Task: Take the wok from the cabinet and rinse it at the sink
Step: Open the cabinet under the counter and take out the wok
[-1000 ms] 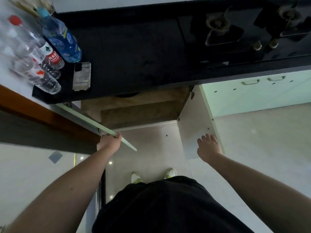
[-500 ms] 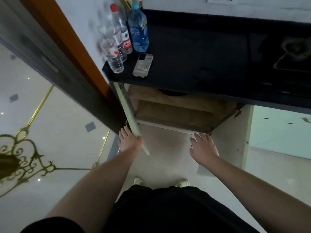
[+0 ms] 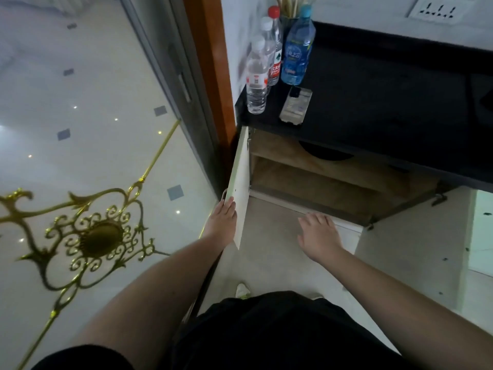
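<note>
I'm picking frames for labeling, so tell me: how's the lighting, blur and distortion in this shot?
Head view: dim; the cabinet interior and black countertop are murky; glossy floor reflects ceiling lights and a chandelier; wide-angle bending at edges; bottles slightly smeared.

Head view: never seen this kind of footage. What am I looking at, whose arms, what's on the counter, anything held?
One camera, worn on a person's head, looks forward and down, so the two bare arms are the wearer's own. There is no robot. The left hand rests with straight fingers on the edge of the open left door of a cabinet under a black counter. The right hand hovers open in front of the cabinet, holding nothing. On the counter stand four bottles and a phone. A dark round shape inside the cabinet, mostly hidden under the counter, may be the wok; I cannot tell.
</note>
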A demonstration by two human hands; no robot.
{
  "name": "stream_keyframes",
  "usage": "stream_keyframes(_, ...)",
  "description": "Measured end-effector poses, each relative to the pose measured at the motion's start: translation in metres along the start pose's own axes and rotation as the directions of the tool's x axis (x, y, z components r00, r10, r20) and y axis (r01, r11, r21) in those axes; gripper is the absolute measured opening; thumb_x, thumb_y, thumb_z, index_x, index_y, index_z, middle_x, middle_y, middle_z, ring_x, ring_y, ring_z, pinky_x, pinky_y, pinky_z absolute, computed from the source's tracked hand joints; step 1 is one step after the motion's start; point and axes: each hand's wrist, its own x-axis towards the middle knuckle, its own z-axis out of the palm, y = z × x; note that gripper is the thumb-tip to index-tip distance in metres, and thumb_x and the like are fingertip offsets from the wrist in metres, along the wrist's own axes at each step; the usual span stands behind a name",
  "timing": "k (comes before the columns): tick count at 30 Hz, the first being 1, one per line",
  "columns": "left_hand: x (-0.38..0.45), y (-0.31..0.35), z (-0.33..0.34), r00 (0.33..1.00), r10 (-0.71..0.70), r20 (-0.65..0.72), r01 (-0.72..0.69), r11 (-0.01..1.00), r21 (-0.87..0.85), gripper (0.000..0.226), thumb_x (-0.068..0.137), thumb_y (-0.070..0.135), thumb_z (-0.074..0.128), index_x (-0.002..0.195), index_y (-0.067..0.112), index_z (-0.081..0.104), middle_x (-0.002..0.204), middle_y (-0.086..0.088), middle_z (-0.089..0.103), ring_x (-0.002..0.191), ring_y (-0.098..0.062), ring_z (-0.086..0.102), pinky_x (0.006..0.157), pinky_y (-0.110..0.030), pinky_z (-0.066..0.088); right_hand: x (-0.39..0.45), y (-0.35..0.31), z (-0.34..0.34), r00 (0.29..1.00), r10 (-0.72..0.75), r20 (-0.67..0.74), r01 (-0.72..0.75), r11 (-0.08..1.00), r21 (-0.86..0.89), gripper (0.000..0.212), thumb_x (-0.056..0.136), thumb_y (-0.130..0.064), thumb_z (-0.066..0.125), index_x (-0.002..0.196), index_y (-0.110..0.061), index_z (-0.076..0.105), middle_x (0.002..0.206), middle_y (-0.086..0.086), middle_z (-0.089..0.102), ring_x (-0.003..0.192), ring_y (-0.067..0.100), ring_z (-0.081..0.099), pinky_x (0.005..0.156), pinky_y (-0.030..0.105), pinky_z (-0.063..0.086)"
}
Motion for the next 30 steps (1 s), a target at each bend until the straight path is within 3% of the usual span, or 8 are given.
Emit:
stream_keyframes(6, -0.012, -0.037, 0.015, 0.998, -0.003, 0.064, -0.008, 0.986, 0.167, 0.059, 0.101, 0.030, 0.025, 0.151, 0.001, 0.019, 0.161, -0.014, 0.007, 0.149, -0.030, -0.006, 0.119, -0.046, -0.008, 0.011, -0.036, -0.006, 1.000, 0.021, 0.013, -0.022, 1.000, 0.017, 0.059, 0.099, -0.041, 0.034, 0.152, -0.019, 0.020, 0.157, 0.008, 0.025, 0.145, 0.028, 0.019, 0.118, 0.042, 0.015)
stream_keyframes(11, -0.016, -0.044, 0.014, 0.982, -0.097, 0.163, 0.043, 0.951, 0.307, 0.062, 0.102, 0.036, 0.012, 0.152, 0.000, 0.005, 0.160, -0.017, -0.007, 0.147, -0.032, -0.014, 0.116, -0.045, -0.014, 0.016, -0.040, -0.009, 0.998, 0.057, 0.021, -0.057, 0.998, 0.005, 0.059, 0.099, -0.042, 0.031, 0.153, -0.020, 0.017, 0.158, 0.008, 0.024, 0.146, 0.028, 0.018, 0.118, 0.042, 0.015)
stream_keyframes(14, -0.014, -0.050, 0.007, 0.976, -0.116, 0.186, 0.051, 0.945, 0.322, 0.060, 0.102, 0.034, 0.017, 0.153, 0.002, 0.013, 0.160, -0.019, 0.000, 0.148, -0.035, -0.007, 0.118, -0.050, -0.010, 0.016, -0.039, -0.012, 0.997, 0.071, 0.018, -0.071, 0.997, -0.002, 0.059, 0.099, -0.041, 0.031, 0.153, -0.020, 0.017, 0.158, 0.008, 0.024, 0.146, 0.027, 0.018, 0.118, 0.041, 0.015)
stream_keyframes(16, -0.009, -0.052, 0.001, 0.980, -0.107, 0.167, 0.047, 0.942, 0.333, 0.057, 0.100, 0.031, 0.027, 0.150, 0.005, 0.026, 0.159, -0.019, 0.016, 0.147, -0.037, 0.005, 0.117, -0.055, -0.008, 0.016, -0.037, -0.015, 0.995, 0.099, 0.018, -0.099, 0.995, 0.001, 0.059, 0.100, -0.041, 0.031, 0.153, -0.021, 0.017, 0.158, 0.008, 0.023, 0.146, 0.028, 0.018, 0.118, 0.041, 0.015)
stream_keyframes(19, -0.002, -0.047, -0.011, 0.977, -0.127, 0.169, 0.076, 0.957, 0.280, 0.053, 0.094, 0.028, 0.043, 0.142, 0.006, 0.042, 0.147, -0.017, 0.041, 0.141, -0.037, 0.026, 0.115, -0.059, -0.004, 0.016, -0.034, -0.018, 0.989, 0.149, 0.011, -0.149, 0.989, 0.007, 0.058, 0.099, -0.041, 0.033, 0.152, -0.021, 0.018, 0.158, 0.009, 0.025, 0.145, 0.030, 0.019, 0.117, 0.042, 0.017)
stream_keyframes(21, 0.004, -0.040, -0.022, 0.973, -0.140, 0.184, 0.098, 0.970, 0.224, 0.050, 0.092, 0.029, 0.046, 0.137, 0.008, 0.045, 0.139, -0.016, 0.048, 0.134, -0.035, 0.036, 0.116, -0.058, 0.004, 0.015, -0.031, -0.019, 0.985, 0.172, 0.009, -0.172, 0.985, 0.027, 0.058, 0.099, -0.040, 0.033, 0.152, -0.021, 0.019, 0.157, 0.010, 0.025, 0.145, 0.030, 0.020, 0.117, 0.042, 0.017)
stream_keyframes(26, 0.027, -0.024, -0.046, 0.979, -0.118, 0.163, 0.102, 0.989, 0.107, 0.049, 0.093, 0.026, 0.039, 0.139, 0.010, 0.041, 0.141, -0.017, 0.043, 0.131, -0.035, 0.036, 0.111, -0.052, 0.020, 0.003, -0.017, -0.022, 0.972, 0.233, -0.010, -0.232, 0.969, 0.082, 0.058, 0.098, -0.039, 0.037, 0.150, -0.020, 0.023, 0.157, 0.008, 0.025, 0.145, 0.028, 0.020, 0.117, 0.043, 0.018)
stream_keyframes(30, 0.042, -0.003, -0.072, 1.000, 0.008, 0.024, -0.008, 0.999, -0.035, 0.046, 0.099, 0.033, 0.029, 0.136, 0.012, 0.044, 0.137, -0.015, 0.047, 0.127, -0.032, 0.041, 0.107, -0.049, 0.028, -0.014, -0.001, -0.023, 0.960, 0.280, -0.019, -0.276, 0.953, 0.129, 0.058, 0.097, -0.033, 0.041, 0.150, -0.018, 0.024, 0.157, 0.010, 0.025, 0.145, 0.028, 0.020, 0.118, 0.042, 0.019)
